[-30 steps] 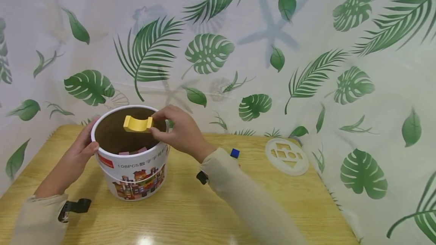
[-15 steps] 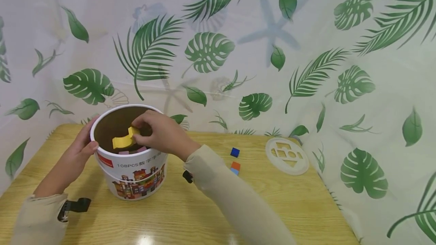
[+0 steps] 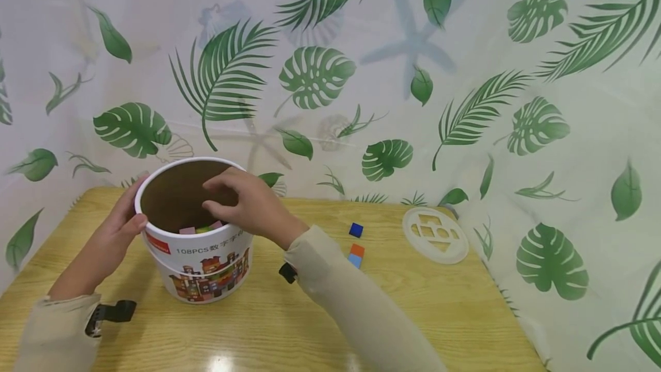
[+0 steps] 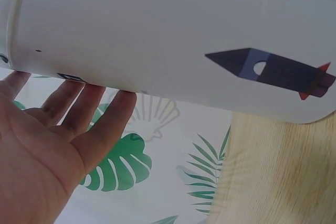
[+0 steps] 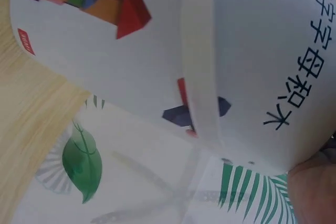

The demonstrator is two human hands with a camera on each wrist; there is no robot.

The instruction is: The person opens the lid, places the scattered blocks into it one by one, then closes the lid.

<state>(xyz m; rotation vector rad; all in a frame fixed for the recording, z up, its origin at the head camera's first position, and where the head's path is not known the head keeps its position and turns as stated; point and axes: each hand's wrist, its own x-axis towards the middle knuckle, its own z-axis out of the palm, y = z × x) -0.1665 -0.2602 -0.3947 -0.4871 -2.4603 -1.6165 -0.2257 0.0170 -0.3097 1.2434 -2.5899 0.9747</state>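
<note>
A white bucket [image 3: 206, 252] with Chinese lettering and a printed block picture stands on the left of the table. My left hand [image 3: 116, 228] steadies its left side, thumb by the near rim. In the left wrist view, several nearly straight fingers [image 4: 105, 121] touch the bucket wall. My right hand [image 3: 253, 205] reaches over the right rim into the mouth, thumb and forefinger apart, holding nothing visible. Pink blocks [image 3: 187, 231] and a yellow-green patch [image 3: 203, 229] show inside, low behind the near rim. Most of the contents are hidden.
On the wooden table [image 3: 310, 314], right of the bucket, lie a dark blue cube [image 3: 356, 229] and an orange and light blue block piece [image 3: 356, 254]. A pale round lid with cut-out shapes [image 3: 435, 235] lies further right. A leaf-printed sheet [image 3: 320, 131] hangs behind.
My right hand moved left into the bucket mouth with a yellow arched block, which tilted downward and left its fingers. It is now out of sight in the bucket. The left hand stayed put.
</note>
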